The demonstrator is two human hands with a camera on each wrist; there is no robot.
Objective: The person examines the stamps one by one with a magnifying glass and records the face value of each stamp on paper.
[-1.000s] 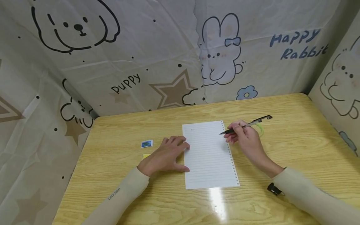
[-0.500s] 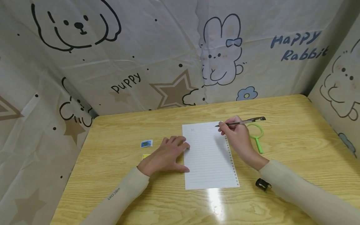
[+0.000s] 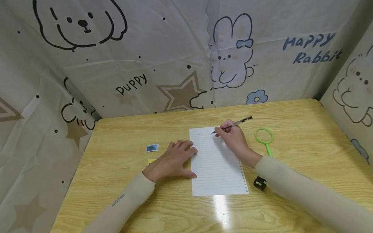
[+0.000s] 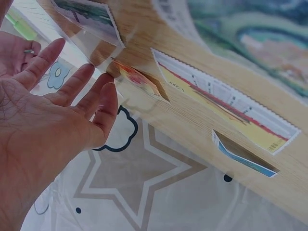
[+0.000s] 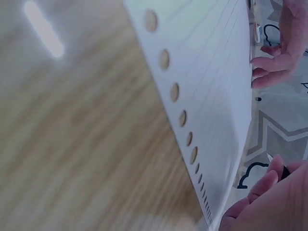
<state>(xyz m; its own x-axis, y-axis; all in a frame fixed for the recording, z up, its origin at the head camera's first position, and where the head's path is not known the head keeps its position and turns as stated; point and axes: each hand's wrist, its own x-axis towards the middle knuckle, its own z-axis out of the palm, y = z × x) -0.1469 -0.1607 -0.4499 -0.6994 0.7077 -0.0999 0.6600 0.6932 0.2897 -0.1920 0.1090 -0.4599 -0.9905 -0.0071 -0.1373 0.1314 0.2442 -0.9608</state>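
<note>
My left hand [image 3: 173,160] rests with fingers spread at the left edge of a lined sheet of paper [image 3: 217,171] that has holes down its right side. In my right hand [image 3: 237,140] a black pen [image 3: 240,121] is pinched, its tip at the upper part of the sheet, just right of a small written mark [image 3: 199,134]. From the head view I cannot tell whether the tip touches the paper. A blue postage stamp [image 3: 152,148] and a partly hidden yellow stamp [image 3: 151,161] lie beside my left hand. More stamps, such as an orange one [image 4: 139,81], show in the left wrist view.
Right of the sheet lies a green magnifying glass [image 3: 268,149], its handle end covered by my right sleeve [image 3: 288,176]. A small black device [image 3: 260,183] sits under that sleeve at the wrist. Behind the wooden table [image 3: 140,129] hangs a printed cloth [image 3: 180,38].
My right hand with the pen has moved left over the upper part of the sheet, uncovering the magnifying glass. The left hand has stayed in place.
</note>
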